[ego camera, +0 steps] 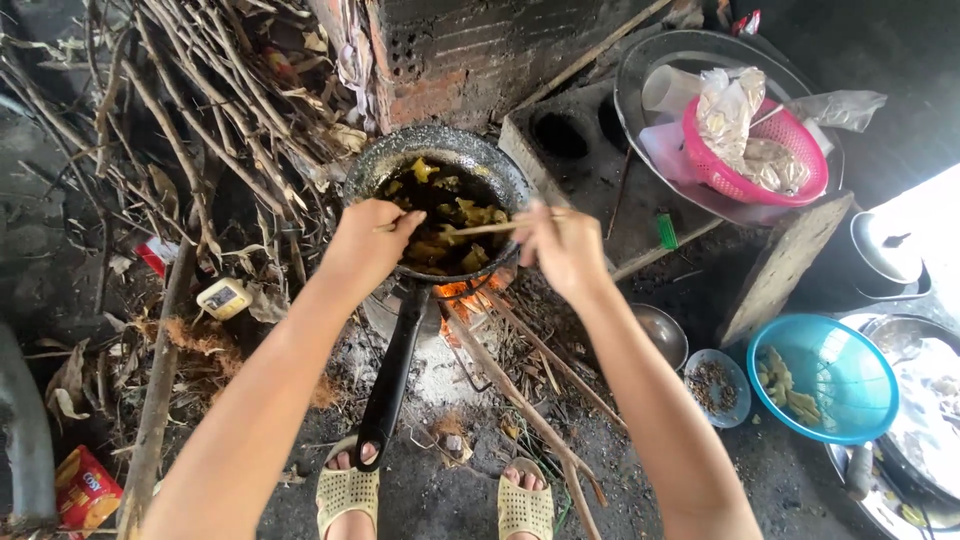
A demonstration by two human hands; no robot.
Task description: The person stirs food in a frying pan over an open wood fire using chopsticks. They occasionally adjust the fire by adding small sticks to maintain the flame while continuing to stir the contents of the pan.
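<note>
A black frying pan (372, 172) with yellow-brown food pieces (455, 222) in dark oil sits over a small wood fire (462, 291). Its long black handle (392, 385) points toward my feet. My left hand (365, 243) is at the pan's near rim, closed on a thin wooden stick. My right hand (562, 243) hovers at the pan's right rim and grips wooden chopsticks (480, 228) that reach across the food.
Dry branches (200, 120) pile up at the left beside a brick stove wall (450, 60). Firewood sticks (530, 400) run from the fire toward my sandalled feet. At the right are a pink basket (795, 175), a blue strainer (840, 375), small metal bowls (665, 335) and a pot (880, 255).
</note>
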